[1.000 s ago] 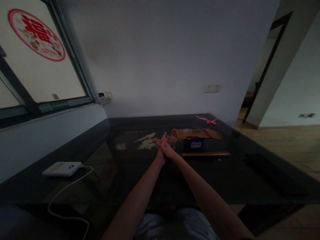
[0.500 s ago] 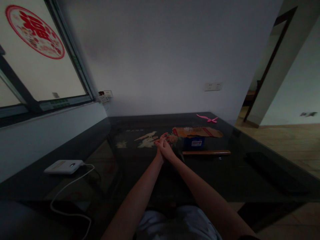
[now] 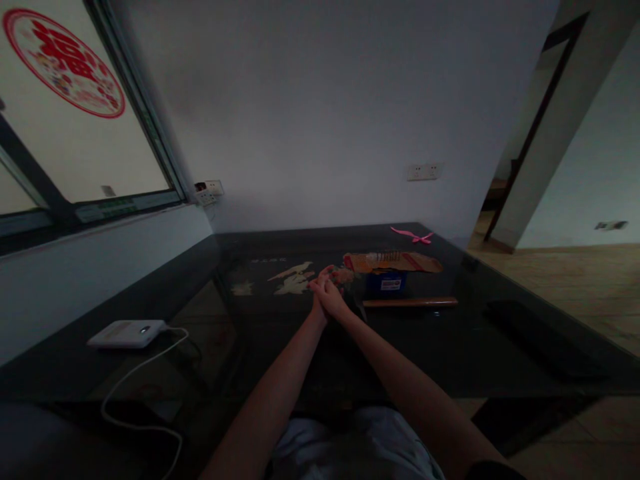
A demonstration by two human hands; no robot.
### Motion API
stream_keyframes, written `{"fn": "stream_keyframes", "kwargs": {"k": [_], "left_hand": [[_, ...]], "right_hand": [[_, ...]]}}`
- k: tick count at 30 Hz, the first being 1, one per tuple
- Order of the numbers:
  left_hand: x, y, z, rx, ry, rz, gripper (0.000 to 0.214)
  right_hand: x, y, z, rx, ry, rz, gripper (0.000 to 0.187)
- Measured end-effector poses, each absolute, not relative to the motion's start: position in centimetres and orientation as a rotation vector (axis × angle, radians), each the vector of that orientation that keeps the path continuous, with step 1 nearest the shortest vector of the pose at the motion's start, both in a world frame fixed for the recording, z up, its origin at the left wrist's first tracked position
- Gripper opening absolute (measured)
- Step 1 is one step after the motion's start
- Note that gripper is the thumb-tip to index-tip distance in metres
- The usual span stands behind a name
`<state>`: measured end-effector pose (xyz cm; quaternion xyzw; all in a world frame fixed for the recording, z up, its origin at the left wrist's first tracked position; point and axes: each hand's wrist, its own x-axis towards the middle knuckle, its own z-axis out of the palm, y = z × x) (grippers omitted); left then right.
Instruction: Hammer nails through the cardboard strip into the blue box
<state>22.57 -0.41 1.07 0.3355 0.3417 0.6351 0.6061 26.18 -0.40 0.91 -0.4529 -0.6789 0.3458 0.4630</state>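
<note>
My left hand [image 3: 319, 308] and my right hand [image 3: 334, 299] are clasped together over the middle of the dark glossy table [image 3: 280, 360]. The right hand lies over the left and covers part of it. Their fingers are folded against each other, and no object shows between them. Just right of the hands lies a tool with a brown wooden handle [image 3: 413, 303]; its dark head [image 3: 359, 308] is partly hidden by my right wrist. Behind the handle stands a blue box [image 3: 390, 284] with torn brown cardboard [image 3: 400, 263] on top.
At the left lies a white power bank [image 3: 127, 334] with a white cable [image 3: 135, 365] running over the front edge. A pink ribbon [image 3: 417, 236] is at the back right. A long black object [image 3: 545, 340] lies on the right. The wall [image 3: 310, 133] borders the table behind.
The hands stay clasped in the same place on the table. The view has shifted very slightly; the things on the table have not moved.
</note>
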Motion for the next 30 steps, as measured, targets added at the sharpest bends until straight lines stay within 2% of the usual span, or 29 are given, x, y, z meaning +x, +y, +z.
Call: {"fn": "stream_keyframes", "kwargs": {"k": [30], "left_hand": [[22.58, -0.14, 0.74, 0.691, 0.597, 1.533, 0.032]], "right_hand": [[26.47, 0.02, 0.95, -1.067, -1.729, 0.832, 0.03]]}}
